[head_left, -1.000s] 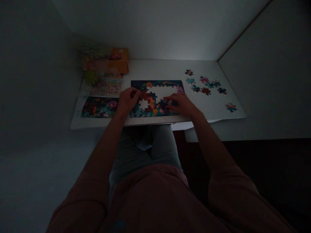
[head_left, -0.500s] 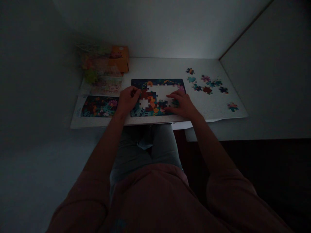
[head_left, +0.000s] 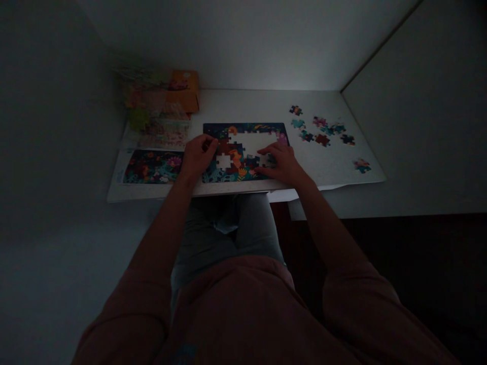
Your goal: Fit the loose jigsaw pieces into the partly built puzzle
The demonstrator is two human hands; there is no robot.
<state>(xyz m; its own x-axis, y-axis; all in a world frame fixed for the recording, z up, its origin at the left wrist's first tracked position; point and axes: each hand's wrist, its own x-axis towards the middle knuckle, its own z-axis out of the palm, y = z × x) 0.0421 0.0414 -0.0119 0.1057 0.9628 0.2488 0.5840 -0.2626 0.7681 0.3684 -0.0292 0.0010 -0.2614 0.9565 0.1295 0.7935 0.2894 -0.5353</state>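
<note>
A partly assembled jigsaw puzzle [head_left: 245, 152] with a dark, colourful floral design lies on a white board [head_left: 335, 162], its middle showing a white gap. My left hand [head_left: 197, 156] rests curled on the puzzle's left part, fingertips at a dark piece; the dim light hides whether it grips anything. My right hand [head_left: 279, 165] lies on the lower right part, fingers over or against a dark teal piece [head_left: 268, 160]. Several loose jigsaw pieces [head_left: 322, 128] are scattered to the right of the puzzle, and one more piece [head_left: 362, 166] lies apart near the board's right edge.
A printed picture sheet [head_left: 152, 166] with a similar floral design lies left of the puzzle. Behind it are a patterned card [head_left: 163, 134], an orange box [head_left: 184, 90] and a blurred green and pink item [head_left: 139, 119]. White walls close the back and right. My legs lie below the board's near edge.
The view has shifted slightly, so the board sits a little higher and further left. My right hand has moved slightly left and nearer the puzzle's middle; my left hand has barely moved.
</note>
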